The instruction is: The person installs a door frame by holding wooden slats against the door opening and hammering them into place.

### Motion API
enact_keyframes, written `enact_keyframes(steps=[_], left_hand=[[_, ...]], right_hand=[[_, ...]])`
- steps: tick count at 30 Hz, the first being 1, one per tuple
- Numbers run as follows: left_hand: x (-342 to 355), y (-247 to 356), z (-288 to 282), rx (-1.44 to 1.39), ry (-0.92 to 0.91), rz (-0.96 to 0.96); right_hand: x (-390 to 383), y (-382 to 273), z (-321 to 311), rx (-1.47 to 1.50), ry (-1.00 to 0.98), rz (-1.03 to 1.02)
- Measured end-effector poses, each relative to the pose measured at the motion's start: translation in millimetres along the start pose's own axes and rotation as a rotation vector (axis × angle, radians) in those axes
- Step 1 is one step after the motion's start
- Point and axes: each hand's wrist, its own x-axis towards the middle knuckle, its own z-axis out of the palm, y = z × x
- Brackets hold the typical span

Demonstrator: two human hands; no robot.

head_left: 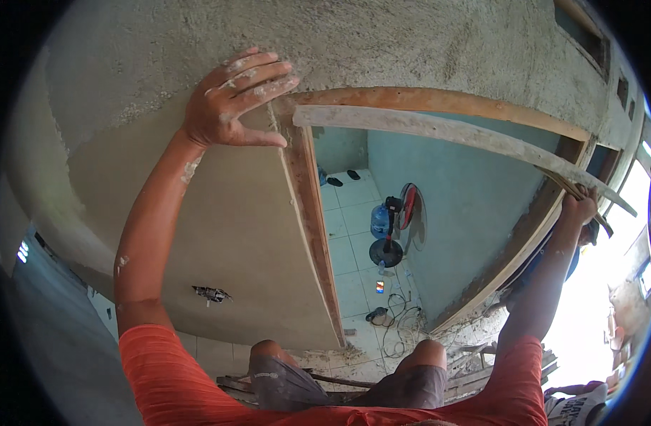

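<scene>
My left hand point(230, 99), smeared with grey plaster, lies with fingers spread on the wall by the upper left corner of a wooden door frame point(311, 192). Across the top of the opening runs a long, pale, plaster-coated plank point(425, 128), its left end near that corner. Toward the plank's right end, my right hand point(583, 206) is closed round a thin wooden strip point(563, 183) along the plank's lower edge. Whether its fingers also grip the plank is hard to see. Rough damp plaster point(411, 50) covers the wall above.
Through the opening, a standing fan point(389, 241), a blue water jug point(379, 221), a phone point(380, 286) and tangled cable point(400, 319) are on tiles. An electrical box hole point(212, 293) interrupts the left wall. Planks point(467, 380) lie below me. Another person point(577, 405) is at lower right.
</scene>
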Motion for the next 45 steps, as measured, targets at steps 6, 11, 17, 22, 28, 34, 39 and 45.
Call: enact_keyframes(steps=[6, 11, 17, 22, 28, 34, 39, 45], left_hand=[[-3, -4, 10, 0.116, -0.006, 0.026], [1, -2, 11, 0.125, -0.026, 0.061], [0, -1, 9, 0.143, -0.053, 0.055], [-2, -5, 10, 0.151, -0.054, 0.078], [-3, -3, 6, 0.171, -0.103, 0.055], [1, 0, 3, 0.163, -0.112, 0.049], [2, 2, 3, 0.137, -0.109, 0.026], [-1, -2, 6, 0.151, -0.101, 0.016]], right_hand=[[-34, 32, 26, 0.033, 0.002, -0.028], [-32, 53, 39, 0.168, 0.107, -0.002], [-46, 51, 56, 0.264, 0.14, 0.108], [-59, 54, 61, 0.335, -0.003, 0.147], [-61, 58, 55, 0.441, -0.343, 0.183], [-53, 64, 60, 0.446, -0.271, 0.237], [-55, 72, 73, 0.328, -0.08, 0.112], [-54, 74, 82, 0.25, -0.007, 0.119]])
